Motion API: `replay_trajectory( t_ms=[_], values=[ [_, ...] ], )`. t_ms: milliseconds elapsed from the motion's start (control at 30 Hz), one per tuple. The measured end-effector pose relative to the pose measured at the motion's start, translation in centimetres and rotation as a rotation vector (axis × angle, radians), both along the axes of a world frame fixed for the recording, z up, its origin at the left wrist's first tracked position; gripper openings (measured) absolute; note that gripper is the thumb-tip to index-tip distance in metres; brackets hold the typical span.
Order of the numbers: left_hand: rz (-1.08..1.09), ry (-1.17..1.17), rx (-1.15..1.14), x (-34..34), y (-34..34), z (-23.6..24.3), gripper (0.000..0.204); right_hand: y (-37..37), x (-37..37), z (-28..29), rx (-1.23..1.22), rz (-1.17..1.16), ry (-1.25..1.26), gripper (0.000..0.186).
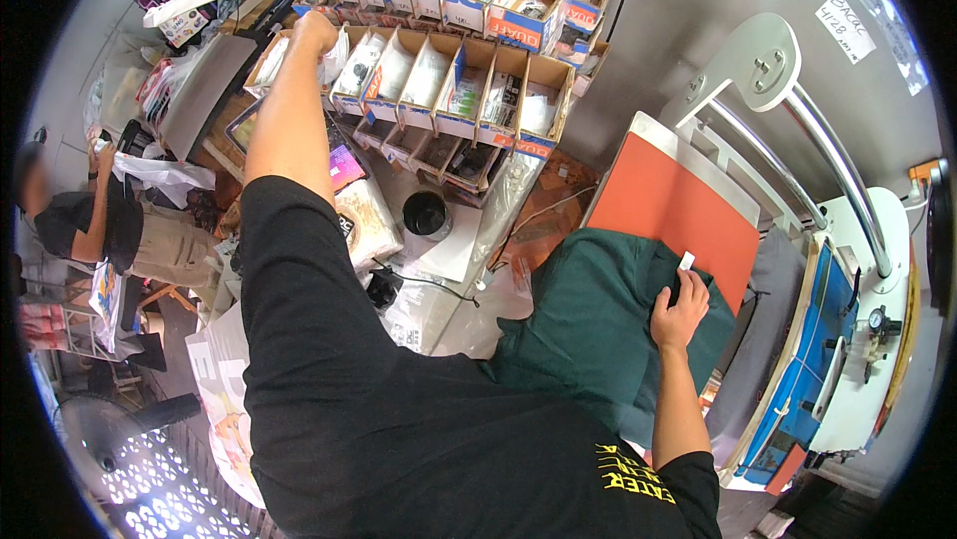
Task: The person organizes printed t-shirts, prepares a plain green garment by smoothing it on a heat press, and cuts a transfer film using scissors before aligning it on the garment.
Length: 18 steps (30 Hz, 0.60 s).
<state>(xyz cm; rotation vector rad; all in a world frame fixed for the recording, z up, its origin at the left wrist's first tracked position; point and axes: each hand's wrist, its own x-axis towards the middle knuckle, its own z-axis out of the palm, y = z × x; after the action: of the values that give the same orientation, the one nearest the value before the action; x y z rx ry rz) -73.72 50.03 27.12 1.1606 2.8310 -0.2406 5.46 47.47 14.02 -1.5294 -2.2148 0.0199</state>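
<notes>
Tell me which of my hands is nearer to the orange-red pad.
Right. Your right hand is on the green garment draped over the pad; your left hand is far off, at the left end of the cardboard bins.

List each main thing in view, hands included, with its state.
Brown rectangular cardboard bins: open-topped, several holding items.
Flat orange rectangular pad: partly covered.
Dark green cloth garment: wrinkled, draped partly over the pad.
Black cylindrical container: upright, open-topped.
Left hand: at the bins, fingertips hidden.
Right hand: on the garment, fingers slightly bent.
</notes>
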Motion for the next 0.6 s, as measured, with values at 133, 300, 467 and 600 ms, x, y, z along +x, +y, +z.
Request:
replay_trajectory(
  t_ms=[133,300,467,600],
  values=[
    [0.177,-0.100,0.503,3.1,-1.8,2.3,0.026,-0.3,0.1,0.1,0.005,-0.004,-0.012,0.047],
    [0.059,-0.149,0.608,5.6,-4.4,5.5,0.024,-0.4,0.2,-0.1,-0.011,0.002,0.013,0.047],
    [-0.343,-0.137,0.738,13.1,-2.6,8.9,0.030,-0.3,1.1,0.2,0.116,0.040,0.153,0.046],
    [-0.609,-0.712,0.908,26.3,-3.6,5.2,0.042,-1.6,4.6,6.3,0.342,0.103,0.340,0.020]
  ],
)
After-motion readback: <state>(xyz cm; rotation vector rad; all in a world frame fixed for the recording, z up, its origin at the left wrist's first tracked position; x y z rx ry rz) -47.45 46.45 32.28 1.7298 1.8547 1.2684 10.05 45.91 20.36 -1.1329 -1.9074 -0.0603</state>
